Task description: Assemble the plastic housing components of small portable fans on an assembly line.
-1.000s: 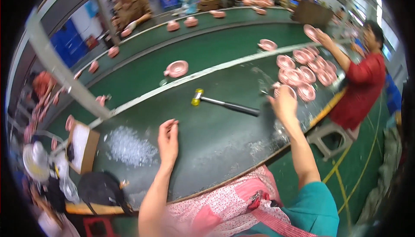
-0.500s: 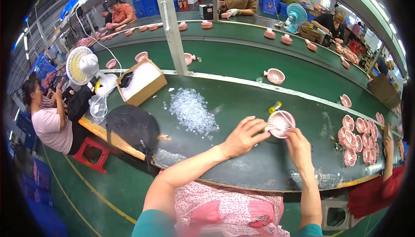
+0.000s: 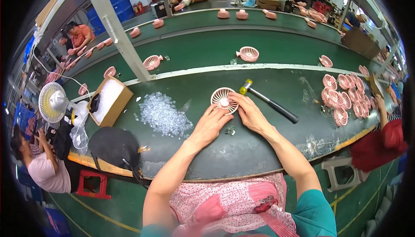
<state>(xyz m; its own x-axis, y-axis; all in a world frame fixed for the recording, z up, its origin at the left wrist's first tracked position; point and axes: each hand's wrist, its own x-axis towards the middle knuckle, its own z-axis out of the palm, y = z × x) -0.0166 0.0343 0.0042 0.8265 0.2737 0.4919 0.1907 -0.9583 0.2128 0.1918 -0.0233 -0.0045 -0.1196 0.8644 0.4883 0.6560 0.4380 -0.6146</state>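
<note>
A round pink fan housing [image 3: 221, 95] with radial slats sits at the middle of the dark worktop, its slatted side up. My left hand [image 3: 209, 123] grips its lower edge with bent fingers, while my right hand [image 3: 251, 112] holds its right edge. Just below the hands lies a small dark green part [image 3: 230, 130], too small to name. A hammer [image 3: 272, 104] with a yellow head and black handle rests to the right of my right hand. Left of the housing spreads a pile of small clear plastic pieces [image 3: 162, 113].
More pink housings [image 3: 341, 94] are heaped at the right; others ride the green conveyor [image 3: 199, 55] beyond a white rail. An open carton [image 3: 119, 103], a black round cushion-like object [image 3: 113, 149] and a white fan [image 3: 54, 102] stand left. Several people work around.
The view has swung right, shifting the scene leftward. Both hands now hold the housing lower, closer to the worktop. The hammer's handle and the small green part have come into sight.
</note>
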